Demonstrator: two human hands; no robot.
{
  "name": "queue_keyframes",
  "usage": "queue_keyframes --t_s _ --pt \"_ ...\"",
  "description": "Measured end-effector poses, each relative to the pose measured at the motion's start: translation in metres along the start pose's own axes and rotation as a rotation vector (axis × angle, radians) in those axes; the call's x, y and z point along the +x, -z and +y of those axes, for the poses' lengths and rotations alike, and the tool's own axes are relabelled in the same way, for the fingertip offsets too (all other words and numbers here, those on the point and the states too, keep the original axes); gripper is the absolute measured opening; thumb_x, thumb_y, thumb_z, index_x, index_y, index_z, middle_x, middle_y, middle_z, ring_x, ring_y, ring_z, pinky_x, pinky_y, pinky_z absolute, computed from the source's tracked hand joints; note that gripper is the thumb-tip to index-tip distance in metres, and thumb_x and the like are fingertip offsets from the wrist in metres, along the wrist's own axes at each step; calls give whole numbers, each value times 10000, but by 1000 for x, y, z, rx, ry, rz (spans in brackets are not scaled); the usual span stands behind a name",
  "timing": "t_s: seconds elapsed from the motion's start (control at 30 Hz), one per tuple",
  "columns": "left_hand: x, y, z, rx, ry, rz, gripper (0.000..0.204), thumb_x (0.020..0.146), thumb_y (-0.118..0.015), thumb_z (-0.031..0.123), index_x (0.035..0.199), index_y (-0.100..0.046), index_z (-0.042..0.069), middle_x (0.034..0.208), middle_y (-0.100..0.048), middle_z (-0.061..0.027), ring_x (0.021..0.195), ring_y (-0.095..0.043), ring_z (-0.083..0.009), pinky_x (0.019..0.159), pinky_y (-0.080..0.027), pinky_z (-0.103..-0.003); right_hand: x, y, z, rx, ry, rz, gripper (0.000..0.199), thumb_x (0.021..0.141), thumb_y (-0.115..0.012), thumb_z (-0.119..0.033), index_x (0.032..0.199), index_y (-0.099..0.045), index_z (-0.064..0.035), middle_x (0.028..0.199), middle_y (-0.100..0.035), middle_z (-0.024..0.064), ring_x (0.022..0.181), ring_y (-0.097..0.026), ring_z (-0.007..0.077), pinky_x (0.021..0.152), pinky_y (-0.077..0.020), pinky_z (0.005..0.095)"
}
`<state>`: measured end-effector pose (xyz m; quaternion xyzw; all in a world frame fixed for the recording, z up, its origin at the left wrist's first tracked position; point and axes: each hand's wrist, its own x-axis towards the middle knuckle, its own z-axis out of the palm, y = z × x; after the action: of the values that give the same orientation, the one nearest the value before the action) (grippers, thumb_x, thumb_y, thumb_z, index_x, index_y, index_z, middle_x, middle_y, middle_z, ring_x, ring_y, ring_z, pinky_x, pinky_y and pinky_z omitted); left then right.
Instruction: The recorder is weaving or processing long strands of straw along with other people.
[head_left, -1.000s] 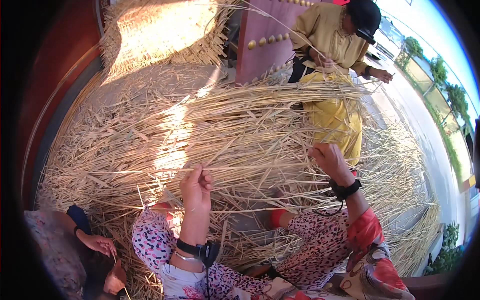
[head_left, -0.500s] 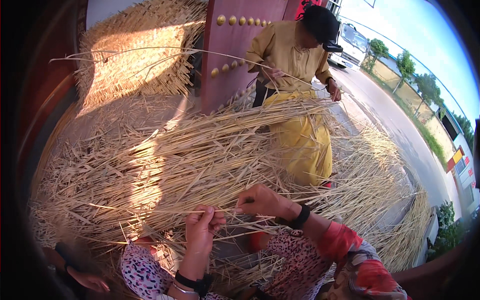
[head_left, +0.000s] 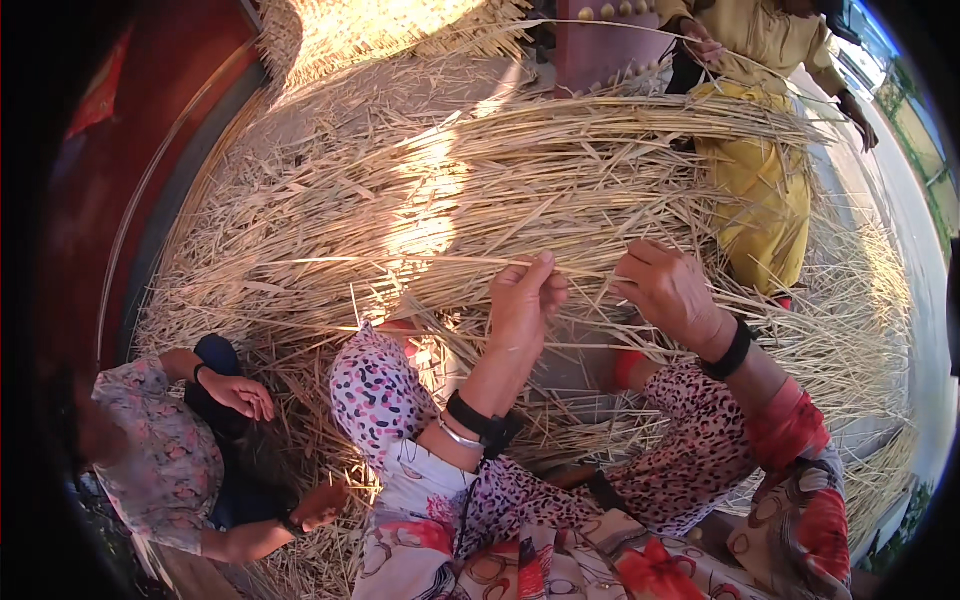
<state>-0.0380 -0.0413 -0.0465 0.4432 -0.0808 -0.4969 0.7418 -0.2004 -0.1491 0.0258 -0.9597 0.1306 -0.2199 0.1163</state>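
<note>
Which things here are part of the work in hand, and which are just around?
In hand: left hand and right hand pinching stalks of the reed bundle.
Around: woven reed mat, red door, standing person in yellow, seated person.

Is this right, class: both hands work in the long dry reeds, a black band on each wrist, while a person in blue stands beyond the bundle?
Wrong on one point: the head view shows the person beyond the reeds in yellow, not blue. Both hands, left and right, wear black wrist bands.
</note>
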Motion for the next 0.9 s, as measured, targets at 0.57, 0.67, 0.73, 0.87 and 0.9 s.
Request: queue_keyframes --t_s 0.57,0.67,0.73,0.87,0.9 --pt "11 21 -2 -20 29 62 166 895 -622 187 794 -586 59 709 -633 -78 562 -596 -126 451 -406 -222 -8 19 36 321 -209 -200 151 777 -685 -122 835 -622 2 778 -611 103 692 -588 250 619 -447 347" --pt "4 35 5 -24 -23 91 188 899 -613 205 798 -582 49 671 -624 -71 539 -585 -120 444 -397 -222 3 7 8 277 -134 -242 135 734 -683 -90 798 -613 5 750 -579 128 674 -569 301 596 -435 360" --pt "6 29 -3 -57 -27 53 216 881 -636 213 787 -572 29 647 -625 -74 505 -577 -126 427 -402 -226 -1 8 -3 205 -90 -97 115 700 -662 -51 729 -573 15 678 -504 135 615 -522 323 553 -408 387" --pt "11 6 -14 -46 13 41 266 871 -649 269 762 -563 42 629 -631 -70 469 -590 -112 361 -372 -218 -27 14 10 56 6 15 90 786 -567 -5 722 -517 31 668 -435 138 616 -468 278 562 -349 376" --pt "10 7 -13 -39 11 65 265 875 -641 267 763 -565 40 622 -625 -68 472 -591 -110 360 -368 -216 -31 13 8 90 -94 93 101 823 -550 -15 743 -519 36 684 -464 127 627 -480 259 572 -357 367"
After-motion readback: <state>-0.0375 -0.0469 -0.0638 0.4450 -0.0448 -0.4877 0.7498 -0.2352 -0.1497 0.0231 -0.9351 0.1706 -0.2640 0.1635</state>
